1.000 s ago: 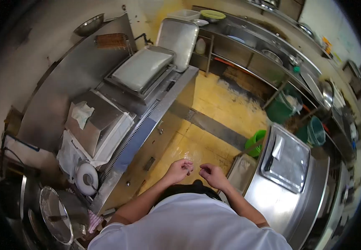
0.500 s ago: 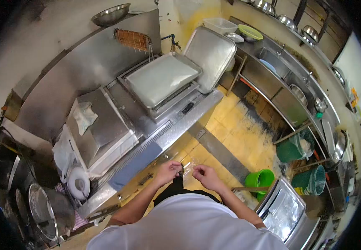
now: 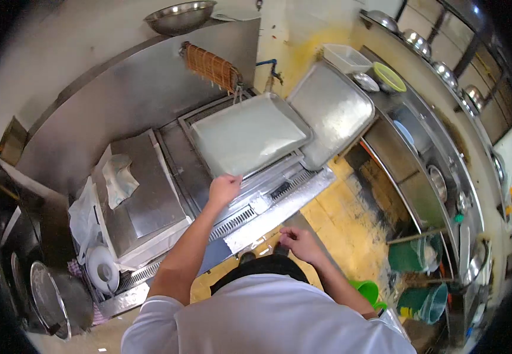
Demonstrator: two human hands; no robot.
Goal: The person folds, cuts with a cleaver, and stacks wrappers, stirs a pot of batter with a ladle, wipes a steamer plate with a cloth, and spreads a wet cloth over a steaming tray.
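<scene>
My left hand (image 3: 225, 189) is stretched forward over the steel counter, at the front corner of a rectangular metal tray (image 3: 250, 133). Its fingers are closed; what they hold, if anything, is too small to make out. Just right of it, a pale, see-through patch like thin plastic (image 3: 260, 202) shows over the counter's slotted edge. My right hand (image 3: 301, 243) hangs above the yellow floor in front of my body, with curled fingers pressed together. Whatever may be between them is hidden. A second metal tray (image 3: 333, 112) leans behind the first.
A steel lid with a crumpled cloth (image 3: 120, 180) stands left on the counter (image 3: 247, 234). A brown rack (image 3: 209, 66) hangs behind. Pots (image 3: 61, 301) stand lower left. Sinks (image 3: 418, 133), green bins (image 3: 415, 253) and a bright green bucket (image 3: 367, 290) are on the right.
My hands were close together with clear plastic between them; my left hand has moved forward to the tray, away from my right. The view has turned left towards the counter.
</scene>
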